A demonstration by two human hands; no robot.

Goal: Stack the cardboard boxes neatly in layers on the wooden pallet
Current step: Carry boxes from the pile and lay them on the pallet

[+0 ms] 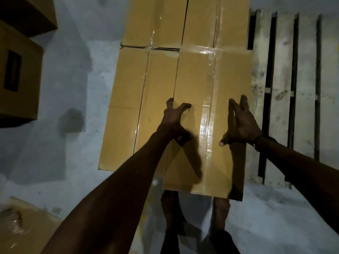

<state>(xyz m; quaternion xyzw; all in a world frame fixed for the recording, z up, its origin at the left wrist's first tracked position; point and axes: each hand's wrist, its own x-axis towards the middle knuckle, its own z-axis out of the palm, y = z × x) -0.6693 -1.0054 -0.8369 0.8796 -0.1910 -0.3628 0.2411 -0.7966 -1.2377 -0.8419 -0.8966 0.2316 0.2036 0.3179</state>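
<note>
below both hands, nearest to me, two bare feet (169, 208) stand on the grey floor (77, 88), toes under the overhanging near edge of the box i am placing. that top box (212, 125) sits beneath both palms, one layer up on the stack. my left hand (173, 120) rests on its left part with fingers spread and bent, fingertips pressing at the seam where it meets the neighbour; nothing is pinched, so that grip is apart. my right hand (242, 123) lies flat near the right edge, fingers straight and pointing away, thumb out toward the taped centre seam (208, 125); that grip is apart too.

just left of the left hand lies the lower box (128, 116), and beyond the fingertips two more boxes (165, 21) butt against each other. right of the right hand the bare slats of the wooden pallet (286, 88) are uncovered, so i judge the layering is only partly done. well left of the left hand, spare cartons (16, 74) wait on the floor, and another carton (27, 226) sits blurred at the near left.

to do this step well i would push forward with both palms evenly, so the box slides square and does not swing. its near edge looks to overhang toward my feet, so it should travel away until flush. i would watch the left seam for a closing gap.
</note>
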